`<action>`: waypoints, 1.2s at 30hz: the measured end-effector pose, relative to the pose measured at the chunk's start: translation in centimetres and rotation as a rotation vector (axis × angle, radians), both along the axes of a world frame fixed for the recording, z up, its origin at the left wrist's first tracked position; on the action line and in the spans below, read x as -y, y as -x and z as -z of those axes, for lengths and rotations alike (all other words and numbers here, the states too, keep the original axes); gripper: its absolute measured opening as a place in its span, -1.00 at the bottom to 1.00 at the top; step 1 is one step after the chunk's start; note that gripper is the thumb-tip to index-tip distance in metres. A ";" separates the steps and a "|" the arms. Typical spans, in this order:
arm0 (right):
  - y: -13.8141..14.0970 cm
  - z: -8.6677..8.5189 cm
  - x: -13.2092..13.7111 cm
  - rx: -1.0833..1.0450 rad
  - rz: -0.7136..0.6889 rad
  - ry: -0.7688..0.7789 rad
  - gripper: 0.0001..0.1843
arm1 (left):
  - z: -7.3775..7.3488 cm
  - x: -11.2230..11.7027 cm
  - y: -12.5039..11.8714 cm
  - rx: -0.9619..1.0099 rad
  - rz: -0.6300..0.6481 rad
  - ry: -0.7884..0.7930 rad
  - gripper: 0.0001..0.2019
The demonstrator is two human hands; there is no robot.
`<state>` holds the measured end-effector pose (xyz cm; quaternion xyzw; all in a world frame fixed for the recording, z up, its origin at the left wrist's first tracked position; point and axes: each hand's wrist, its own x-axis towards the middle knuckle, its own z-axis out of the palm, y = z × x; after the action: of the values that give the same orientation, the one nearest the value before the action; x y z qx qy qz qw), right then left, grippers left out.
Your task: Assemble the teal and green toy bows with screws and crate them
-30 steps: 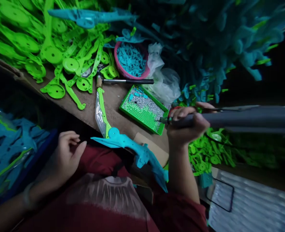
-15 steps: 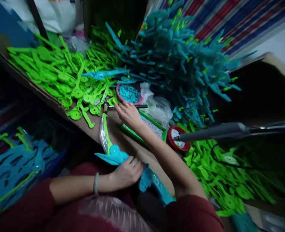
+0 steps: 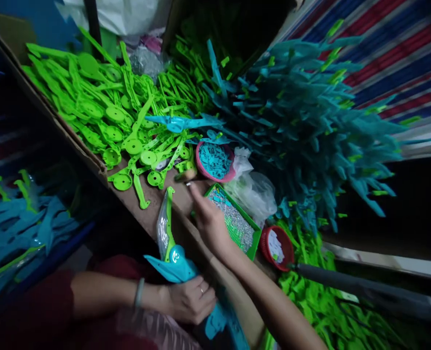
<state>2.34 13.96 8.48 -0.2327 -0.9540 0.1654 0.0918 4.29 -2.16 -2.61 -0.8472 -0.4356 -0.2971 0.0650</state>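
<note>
My left hand (image 3: 191, 299) is closed around the blue plastic body (image 3: 177, 269) of a toy piece. From its round hub rises a green arm (image 3: 169, 218) with a clear, silvery blade-like part beside it. My right hand (image 3: 211, 226), slightly blurred, is closed on a small hammer (image 3: 187, 175) above the cardboard. The hammer's tan head shows past the fingers, while most of its handle is hidden. Beside this hand lies a green tray (image 3: 254, 248) holding small silvery screws and a few blue bits.
Green plastic parts (image 3: 113, 114) are heaped at the left in a cardboard box. A pink bowl (image 3: 232, 171) of blue bits and a red basket (image 3: 290, 255) of white pieces stand nearby. Blue parts (image 3: 310, 112) pile up behind. A grey rod-like tool (image 3: 361, 287) crosses the right side.
My right hand has turned and drawn nearer with the hammer, whose handle now points less across the view. My left hand still holds the toy piece. The whole view has shifted.
</note>
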 end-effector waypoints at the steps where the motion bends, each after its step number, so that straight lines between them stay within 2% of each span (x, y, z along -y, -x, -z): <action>1: 0.1 0.7 0.1 0.044 -0.013 0.056 -0.45 | -0.1 0.0 0.1 0.007 0.022 -0.026 -0.81; 4: -0.5 1.2 0.9 0.053 -0.029 0.177 -0.48 | -0.3 -0.1 0.5 0.030 0.051 -0.053 -0.82; 8: -2.7 0.1 3.7 -0.248 0.088 0.175 -0.43 | 0.1 -0.1 0.7 0.057 0.102 -0.050 -0.79; 9: -3.2 0.1 4.5 -0.245 0.077 0.182 -0.42 | 0.3 -0.1 0.6 0.062 0.123 -0.041 -0.77; 13: -5.0 0.5 6.9 -0.019 -0.039 0.307 -0.46 | 0.6 0.2 0.0 0.082 0.161 0.066 -0.67; 15: -6.6 0.3 7.5 -0.102 0.020 0.292 -0.43 | 0.5 0.5 -0.4 0.089 0.141 0.129 -0.64; 17: -8.4 -0.2 7.9 -0.216 0.054 0.210 -0.36 | 0.4 0.7 -0.5 0.090 0.123 0.194 -0.61; 18: -9.3 -0.4 8.0 -0.205 0.036 0.166 -0.33 | 0.4 0.7 -0.5 0.086 0.128 0.222 -0.61; 20: -10.6 -0.7 8.0 -0.017 -0.031 0.111 -0.35 | 0.5 0.5 -0.2 0.069 0.161 0.264 -0.64; 22: -11.3 -1.2 7.9 0.189 -0.054 0.124 -0.40 | 0.8 0.3 0.4 0.048 0.206 0.278 -0.69; 23: -11.7 -1.7 7.9 0.209 -0.032 0.153 -0.42 | 0.8 0.2 0.7 0.042 0.224 0.272 -0.71; 26: -14.0 -3.9 8.1 -0.038 0.109 0.203 -0.45 | -0.2 0.2 1.4 0.036 0.229 0.272 -0.69; 28: -17.0 -5.4 8.9 -0.216 0.301 0.137 -0.50 | -1.8 0.1 1.5 0.024 0.146 0.303 -0.62; 30: -20.7 -6.3 10.6 -0.314 0.553 0.067 -0.53 | -3.7 -0.4 1.0 -0.027 0.045 0.367 -0.50; 31: -22.5 -6.4 11.7 -0.350 0.679 0.056 -0.53 | -4.7 -0.8 0.5 -0.056 0.043 0.388 -0.41; 34: -27.2 -5.3 15.6 -0.471 0.984 0.104 -0.51 | -6.2 -2.2 -2.1 -0.108 0.197 0.379 -0.18; 36: -29.5 -3.9 18.2 -0.557 1.142 0.169 -0.50 | -6.1 -3.1 -3.9 -0.110 0.194 0.368 -0.28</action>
<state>31.79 -4.22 12.39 -0.6590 -0.6037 0.2193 0.3914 8.22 0.91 3.47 -0.8976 -0.3950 -0.1706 -0.0959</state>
